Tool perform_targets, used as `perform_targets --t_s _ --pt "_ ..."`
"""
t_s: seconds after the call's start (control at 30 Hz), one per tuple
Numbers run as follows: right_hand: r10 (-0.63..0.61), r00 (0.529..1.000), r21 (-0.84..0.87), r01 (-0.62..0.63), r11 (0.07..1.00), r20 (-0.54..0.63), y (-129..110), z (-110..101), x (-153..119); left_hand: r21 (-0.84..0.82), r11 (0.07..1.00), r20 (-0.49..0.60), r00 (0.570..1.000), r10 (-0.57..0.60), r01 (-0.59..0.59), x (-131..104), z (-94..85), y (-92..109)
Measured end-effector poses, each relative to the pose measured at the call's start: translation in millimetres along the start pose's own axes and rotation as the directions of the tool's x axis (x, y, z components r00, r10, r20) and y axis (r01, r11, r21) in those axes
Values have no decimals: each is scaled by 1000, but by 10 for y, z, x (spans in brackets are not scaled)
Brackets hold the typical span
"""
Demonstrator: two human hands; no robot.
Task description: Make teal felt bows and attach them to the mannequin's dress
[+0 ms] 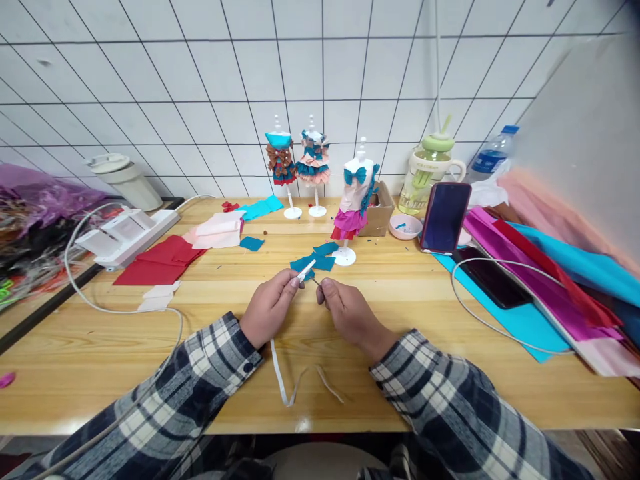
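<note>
Near the middle of the wooden table, my left hand (271, 301) is closed on a narrow white strip (306, 269) whose tip sticks up past the fingers. A long white tail hangs below that hand and curls on the table. My right hand (351, 313) pinches a thin dark item (316, 283), too small to identify, close to the strip. Just beyond both hands lie teal paper pieces (325, 263). Behind them stands a small white dress form (356, 193) with a teal bow and a magenta ruffled skirt.
Two more dressed forms (313, 160) stand near the tiled wall. Red paper (160, 261), a power strip (131, 235) and a white cable are on the left. A propped phone (445, 217), a flat black phone (493, 277), a pink bowl (405, 227) and coloured sheets (555, 267) occupy the right.
</note>
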State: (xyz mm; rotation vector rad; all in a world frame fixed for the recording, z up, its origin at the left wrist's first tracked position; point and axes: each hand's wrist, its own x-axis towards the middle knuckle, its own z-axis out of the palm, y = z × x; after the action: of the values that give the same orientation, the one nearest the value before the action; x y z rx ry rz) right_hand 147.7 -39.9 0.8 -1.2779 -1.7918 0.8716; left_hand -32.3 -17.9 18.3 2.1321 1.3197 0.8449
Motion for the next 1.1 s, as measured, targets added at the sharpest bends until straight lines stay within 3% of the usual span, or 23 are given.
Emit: perform_targets --t_s 0.5,0.87,1.1 --pt "11 999 133 -15 991 33 31 56 0 114 991 49 997 64 -69 -34 26 -13" --pt "1 1000 62 -2 998 18 3 44 15 205 975 47 996 80 -88 -44 32 -8" --pt "-8 1000 45 9 999 -20 17 45 45 168 983 58 996 70 -79 -46 49 3"
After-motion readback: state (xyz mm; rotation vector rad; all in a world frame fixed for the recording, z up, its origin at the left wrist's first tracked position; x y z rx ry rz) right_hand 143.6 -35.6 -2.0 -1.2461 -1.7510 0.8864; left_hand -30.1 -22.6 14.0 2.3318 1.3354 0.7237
